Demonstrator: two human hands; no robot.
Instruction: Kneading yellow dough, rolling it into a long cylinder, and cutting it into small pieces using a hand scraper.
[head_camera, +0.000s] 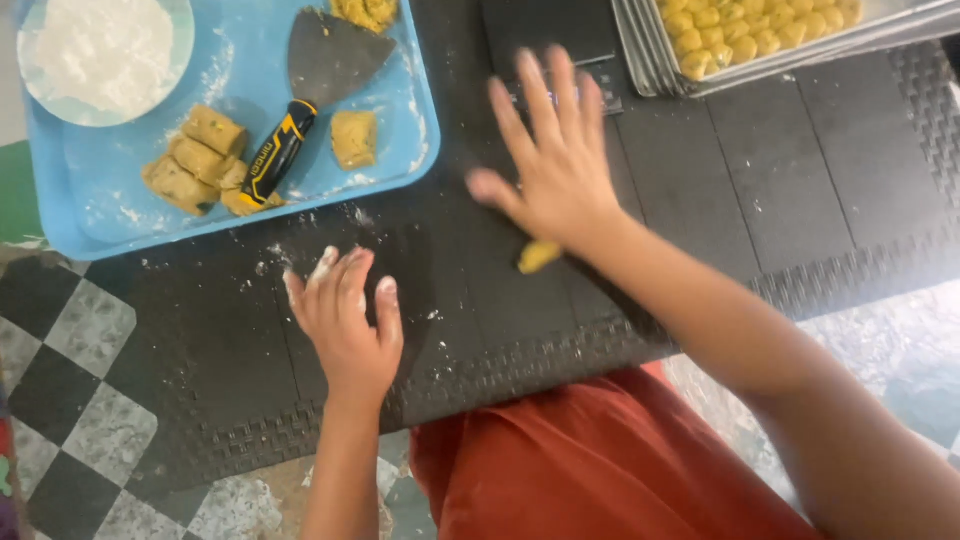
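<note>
the right hand (555, 160), fingers spread flat and gripping nothing, presses a yellow dough piece (539, 256) on the black mat (800, 190), the floury left hand (345, 320) open beside it; uneven pressure could squash it.

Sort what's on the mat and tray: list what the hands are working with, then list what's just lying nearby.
In hand:
right hand flat over a yellow dough piece
left hand, floured, on the black mat

Lying about:
scraper
cut dough chunks
flour bowl
blue tray
metal tray of shaped pieces
</note>
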